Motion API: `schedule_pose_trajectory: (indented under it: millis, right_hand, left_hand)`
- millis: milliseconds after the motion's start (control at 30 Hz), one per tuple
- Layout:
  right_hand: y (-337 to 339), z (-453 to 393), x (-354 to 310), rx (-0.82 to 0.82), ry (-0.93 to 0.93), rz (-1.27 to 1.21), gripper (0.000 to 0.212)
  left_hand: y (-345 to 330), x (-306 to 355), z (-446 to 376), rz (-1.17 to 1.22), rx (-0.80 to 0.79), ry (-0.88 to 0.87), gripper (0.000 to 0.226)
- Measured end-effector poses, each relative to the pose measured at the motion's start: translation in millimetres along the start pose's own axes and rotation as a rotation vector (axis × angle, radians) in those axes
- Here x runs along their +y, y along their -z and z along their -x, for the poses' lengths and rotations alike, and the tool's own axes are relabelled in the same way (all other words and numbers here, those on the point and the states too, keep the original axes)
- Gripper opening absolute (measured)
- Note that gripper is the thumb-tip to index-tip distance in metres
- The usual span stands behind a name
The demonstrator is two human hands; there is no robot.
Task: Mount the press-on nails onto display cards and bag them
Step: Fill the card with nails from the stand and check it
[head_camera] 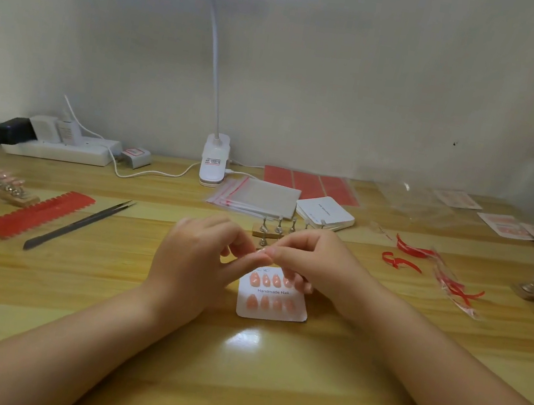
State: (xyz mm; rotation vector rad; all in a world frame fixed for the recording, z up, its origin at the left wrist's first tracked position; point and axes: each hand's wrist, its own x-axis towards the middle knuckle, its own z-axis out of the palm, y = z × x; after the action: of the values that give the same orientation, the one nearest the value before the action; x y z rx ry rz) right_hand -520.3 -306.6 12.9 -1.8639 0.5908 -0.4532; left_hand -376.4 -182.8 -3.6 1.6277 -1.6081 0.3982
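Two bare hands meet at the centre of a wooden table (71, 294). At ten o'clock lie a red strip (38, 215) and tweezers (80, 224). The left hand (196, 257) and right hand (314, 268) curl together, pinching something tiny, too small to identify, just above a display card (273, 302) bearing pink nails (254, 279). Zip bags (256, 197) sit at twelve o'clock.

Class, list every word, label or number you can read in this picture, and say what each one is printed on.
"Handmade Nail": on the white display card under the hands.
Small print at that card's top edge: too blurred to read.
Print on the stack of blank cards: too small to read.
Label on the lamp clip: unreadable.
Red and white label on the small box: unreadable.
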Motion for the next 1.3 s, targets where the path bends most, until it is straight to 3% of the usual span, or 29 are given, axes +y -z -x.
schedule_pose_trajectory:
  millis: [133,233,400,533,667,833,933,1100,1300]
  right_hand:
    - [2.4,0.5,0.0,-0.108,-0.001,-0.184,0.016]
    - [2.4,1.3,0.2,-0.133,0.008,-0.186,0.019]
    - [2.1,0.9,0.8,-0.126,-0.008,-0.189,0.011]
    - [4.1,-0.1,-1.2,-0.098,-0.040,-0.344,0.011]
    - [7.5,-0.9,-1.5,-0.078,-0.057,-0.410,0.010]
    - [8.3,-1.0,-0.9,-0.131,-0.042,-0.398,0.013]
    - [9.7,0.3,-1.1,-0.175,-0.015,-0.392,0.018]
    - [9.4,1.3,-3.3,-0.238,0.008,-0.327,0.015]
    - [7.1,1.6,-4.3,-0.215,0.008,-0.251,0.016]
  left_hand:
    - [-0.8,1.5,0.8,-0.048,0.020,-0.036,0.038]
    - [-1.6,3.5,1.2,-0.111,0.035,-0.060,0.031]
    - [1.4,5.9,0.6,-0.161,0.005,-0.129,0.038]
    - [0.9,5.0,-1.4,-0.014,0.072,-0.104,0.038]
    - [-1.2,3.2,-3.6,0.124,0.145,-0.068,0.022]
    - [-1.0,5.4,-3.0,0.161,0.051,0.087,0.036]
    - [-0.9,6.8,-2.3,0.122,-0.051,0.050,0.048]
    - [-1.9,4.7,-3.3,0.120,0.039,-0.031,0.028]
    - [-1.4,4.8,-2.8,0.130,0.059,-0.072,0.025]
